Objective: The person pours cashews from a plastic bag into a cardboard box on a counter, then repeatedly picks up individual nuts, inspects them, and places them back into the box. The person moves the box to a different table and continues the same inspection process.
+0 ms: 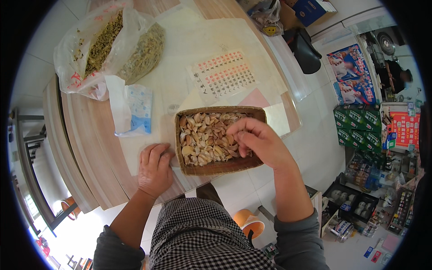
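A shallow brown box (219, 169) stands near the table's front edge, filled with loose garlic cloves (202, 138), many still in papery skin. My right hand (254, 141) reaches over the box's right side, its curled fingers down among the cloves. Whether a clove is pinched between those fingertips cannot be made out. On the tabletop just left of the box rests my left hand (155, 168), palm down and holding nothing. Its fingertips are close to the box's left wall.
An open pack of tissues (140, 111) lies left of the box. Behind it, plastic bags (98, 50) hold dried yellowish-green plant bits. A sheet with handwriting (224, 76) lies on the table (189, 40). An orange bin (249, 222) stands on the floor. A person (395, 76) is far right.
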A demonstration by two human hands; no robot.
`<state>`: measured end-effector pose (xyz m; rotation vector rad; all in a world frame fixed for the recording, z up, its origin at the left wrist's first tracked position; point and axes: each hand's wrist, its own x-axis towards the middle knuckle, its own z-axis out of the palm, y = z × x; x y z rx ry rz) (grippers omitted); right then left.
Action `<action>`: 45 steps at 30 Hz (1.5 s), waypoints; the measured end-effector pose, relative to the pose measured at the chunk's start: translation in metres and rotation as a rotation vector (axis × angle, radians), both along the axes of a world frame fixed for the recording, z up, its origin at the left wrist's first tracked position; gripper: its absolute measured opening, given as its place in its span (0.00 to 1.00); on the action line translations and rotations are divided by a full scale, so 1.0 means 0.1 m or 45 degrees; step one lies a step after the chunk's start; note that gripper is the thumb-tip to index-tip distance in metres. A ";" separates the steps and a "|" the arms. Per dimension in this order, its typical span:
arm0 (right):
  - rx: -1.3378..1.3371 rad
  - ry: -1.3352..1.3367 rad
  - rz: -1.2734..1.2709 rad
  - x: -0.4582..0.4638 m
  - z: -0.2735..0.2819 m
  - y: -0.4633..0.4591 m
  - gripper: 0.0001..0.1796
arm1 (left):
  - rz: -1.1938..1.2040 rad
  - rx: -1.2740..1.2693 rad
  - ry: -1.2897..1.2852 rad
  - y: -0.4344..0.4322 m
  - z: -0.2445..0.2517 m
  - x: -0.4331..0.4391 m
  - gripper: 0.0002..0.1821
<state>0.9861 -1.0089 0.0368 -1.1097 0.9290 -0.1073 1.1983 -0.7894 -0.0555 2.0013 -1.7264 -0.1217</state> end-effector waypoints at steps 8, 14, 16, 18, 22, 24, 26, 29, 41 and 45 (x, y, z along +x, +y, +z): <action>-1.132 0.612 0.694 0.19 -0.21 0.36 0.11 | -0.002 0.012 -0.002 0.00 0.00 0.00 0.19; -1.045 0.536 0.668 0.18 -0.19 0.29 0.11 | 0.000 0.013 -0.011 0.00 0.00 0.00 0.19; -0.846 0.448 0.512 0.08 -0.12 0.27 0.09 | 0.001 0.013 -0.003 0.00 0.00 0.00 0.19; -0.695 0.174 0.306 -0.09 -0.05 0.29 0.08 | -0.001 0.017 -0.004 0.00 0.00 0.00 0.19; 0.187 -0.524 0.133 -0.59 0.03 0.51 0.10 | 0.004 0.013 0.018 0.00 0.00 0.00 0.19; 0.551 -0.346 0.287 -0.76 -0.05 0.75 0.13 | 0.006 -0.002 0.004 -0.01 0.01 -0.01 0.19; 0.627 -0.064 0.358 -0.72 -0.30 1.04 0.13 | 0.007 -0.013 0.000 -0.01 0.00 -0.02 0.19; 0.506 0.140 -0.020 -0.50 -0.75 1.32 0.14 | 0.010 -0.020 -0.007 -0.01 0.00 -0.02 0.19; -1.011 0.406 0.269 -0.34 0.32 0.62 0.29 | -0.010 0.001 -0.006 -0.01 0.01 -0.01 0.20; -1.216 0.844 0.320 0.17 -0.12 0.44 0.40 | -0.017 0.016 -0.002 0.00 0.01 0.00 0.20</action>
